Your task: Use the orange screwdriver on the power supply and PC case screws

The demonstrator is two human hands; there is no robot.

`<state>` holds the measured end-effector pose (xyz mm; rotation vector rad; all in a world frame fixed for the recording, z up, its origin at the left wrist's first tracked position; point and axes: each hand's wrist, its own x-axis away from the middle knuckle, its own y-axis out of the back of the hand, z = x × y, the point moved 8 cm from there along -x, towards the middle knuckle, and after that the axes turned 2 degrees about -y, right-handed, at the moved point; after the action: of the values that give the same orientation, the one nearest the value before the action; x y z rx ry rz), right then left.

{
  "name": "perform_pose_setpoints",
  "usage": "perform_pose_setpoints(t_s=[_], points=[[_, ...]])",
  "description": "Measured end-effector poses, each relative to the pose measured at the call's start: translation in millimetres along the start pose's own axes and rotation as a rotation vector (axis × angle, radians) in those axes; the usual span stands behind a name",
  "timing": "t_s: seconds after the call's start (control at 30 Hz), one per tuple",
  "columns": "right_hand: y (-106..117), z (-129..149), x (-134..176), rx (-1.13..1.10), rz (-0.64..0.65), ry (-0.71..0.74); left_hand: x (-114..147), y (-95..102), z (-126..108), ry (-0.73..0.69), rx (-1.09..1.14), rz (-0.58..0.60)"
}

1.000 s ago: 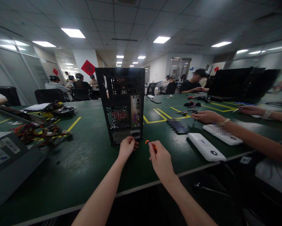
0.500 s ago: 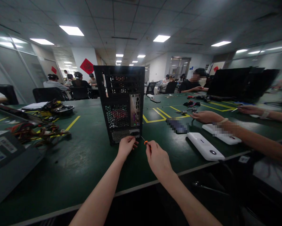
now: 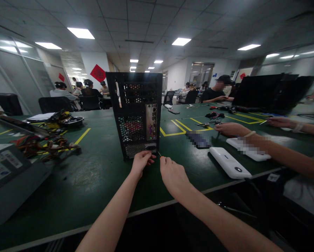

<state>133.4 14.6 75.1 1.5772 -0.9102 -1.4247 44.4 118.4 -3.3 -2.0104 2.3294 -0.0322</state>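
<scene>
A black computer case [image 3: 116, 120] stands upright on the green table, its rear side facing me. A metal port panel and perforated grilles show on that side. My left hand [image 3: 142, 162] is at the case's lower rear, by the power supply's socket; its bent fingers are a little apart, and I see nothing held in them. My right hand [image 3: 174, 175] is closed around a screwdriver [image 3: 159, 154], of which a bit of orange handle and the thin shaft show. The shaft points up and left toward the case's lower right corner; whether its tip touches is too small to tell.
Left on the table lie a grey metal box [image 3: 12, 178] and tangled cables [image 3: 54, 143]. To the right are a white device [image 3: 229, 162] and a blurred-out phone-like object [image 3: 199, 139]. A co-worker's hand [image 3: 233, 129] reaches in from the right. The table's front edge [image 3: 157, 209] runs below my wrists.
My right hand has moved slightly up and left, its back turned more upward, and now covers more of the orange handle. My left hand and the case stay about where they were.
</scene>
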Motion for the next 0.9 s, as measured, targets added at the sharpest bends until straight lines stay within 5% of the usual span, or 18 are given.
perform_pose_setpoints(t_s=[0.2, 0.27, 0.37, 0.43, 0.67, 0.9], points=[[-39.0, -34.0, 6.5, -0.57, 0.082, -0.343, 2.3, -0.1, -2.8, 0.0, -0.022, -0.012], [-57.3, -39.7, 9.9, -0.955, 0.09, -0.443, 2.4, -0.5, -3.2, -0.004, -0.028, -0.01], [-86.3, -33.4, 14.4, -1.65, 0.263, -0.66, 2.1, -0.8, -3.2, -0.009, -0.052, -0.013], [-88.7, -25.7, 14.0, -1.904, 0.376, -0.744, 1.8, -0.9, -3.6, -0.013, -0.059, -0.016], [-72.4, -6.9, 14.5, -2.205, 0.555, -0.9, 2.3, -1.2, -3.9, -0.024, -0.047, -0.014], [-78.6, -11.8, 18.3, -2.251, 0.373, -1.015, -0.9, -0.8, -0.2, -0.055, -0.094, -0.006]])
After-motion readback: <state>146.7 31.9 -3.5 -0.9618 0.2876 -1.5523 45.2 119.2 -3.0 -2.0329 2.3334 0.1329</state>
